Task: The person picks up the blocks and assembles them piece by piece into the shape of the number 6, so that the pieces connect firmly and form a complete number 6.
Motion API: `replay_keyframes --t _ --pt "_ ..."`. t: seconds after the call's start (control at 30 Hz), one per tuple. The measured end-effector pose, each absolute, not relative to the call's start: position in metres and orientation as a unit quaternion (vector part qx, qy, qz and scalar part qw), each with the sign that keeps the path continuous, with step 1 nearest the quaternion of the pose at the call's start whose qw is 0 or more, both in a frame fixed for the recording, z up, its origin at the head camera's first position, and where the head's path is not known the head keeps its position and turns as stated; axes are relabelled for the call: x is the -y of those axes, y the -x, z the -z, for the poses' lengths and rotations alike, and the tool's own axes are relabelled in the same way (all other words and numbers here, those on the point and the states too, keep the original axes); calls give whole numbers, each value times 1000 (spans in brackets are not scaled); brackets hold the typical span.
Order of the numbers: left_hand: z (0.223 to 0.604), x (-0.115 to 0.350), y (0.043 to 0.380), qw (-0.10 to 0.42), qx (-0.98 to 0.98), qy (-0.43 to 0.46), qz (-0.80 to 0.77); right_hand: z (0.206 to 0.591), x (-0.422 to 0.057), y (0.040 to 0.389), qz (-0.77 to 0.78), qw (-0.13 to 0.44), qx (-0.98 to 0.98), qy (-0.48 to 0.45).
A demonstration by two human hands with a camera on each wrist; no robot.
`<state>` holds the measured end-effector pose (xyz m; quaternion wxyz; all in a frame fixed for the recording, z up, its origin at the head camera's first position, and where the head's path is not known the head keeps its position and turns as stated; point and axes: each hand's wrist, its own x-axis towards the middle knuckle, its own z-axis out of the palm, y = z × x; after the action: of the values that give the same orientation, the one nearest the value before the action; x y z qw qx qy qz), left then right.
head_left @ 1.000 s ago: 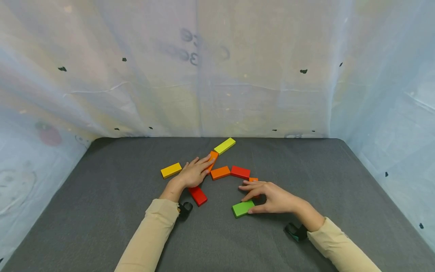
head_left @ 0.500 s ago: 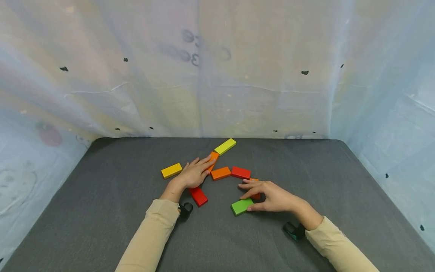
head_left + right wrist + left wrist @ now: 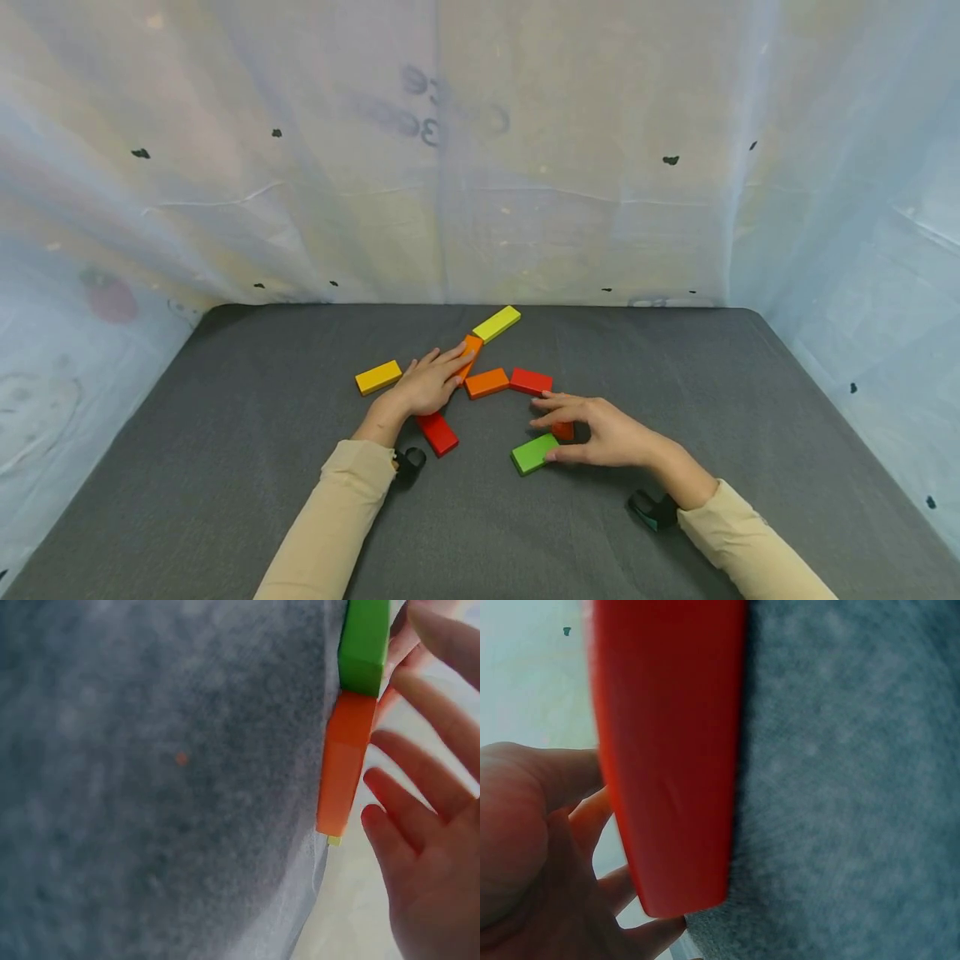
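Observation:
In the head view my left hand [image 3: 426, 385] lies with extended fingers over an orange block [image 3: 472, 347], its fingertips resting on it. A red block [image 3: 437, 434] is partly under that wrist; a red block [image 3: 671, 765] looms large in the left wrist view. My right hand [image 3: 600, 432] has its fingers spread, with the thumb at the corner of a green block [image 3: 534, 455]. Behind its fingers an orange-red block [image 3: 562, 431] is partly hidden. In the right wrist view an orange block [image 3: 345, 765] adjoins the green block [image 3: 364, 649].
A light yellow block [image 3: 497, 324] touches the far end of the orange one. Another orange block [image 3: 487, 382] and a red block [image 3: 531, 382] sit between the hands. A deep yellow block [image 3: 378, 377] lies left. Plastic sheeting [image 3: 585, 208] walls the grey surface [image 3: 247, 433].
The green block has shifted slightly away from me. My right index finger has lifted off it, and the hand now covers an orange patch near the red block. My left hand stays in place.

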<state>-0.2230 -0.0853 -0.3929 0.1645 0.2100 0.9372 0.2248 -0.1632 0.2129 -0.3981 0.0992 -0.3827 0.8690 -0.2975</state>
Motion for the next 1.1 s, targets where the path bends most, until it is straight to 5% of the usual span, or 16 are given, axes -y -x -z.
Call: replay_keyframes --t 0.37,1.1 --pt "395 86 223 168 -935 -213 -228 396 -219 151 278 46 -920 274" --pt "394 74 221 153 -948 -201 -195 400 -218 145 259 56 -925 273"
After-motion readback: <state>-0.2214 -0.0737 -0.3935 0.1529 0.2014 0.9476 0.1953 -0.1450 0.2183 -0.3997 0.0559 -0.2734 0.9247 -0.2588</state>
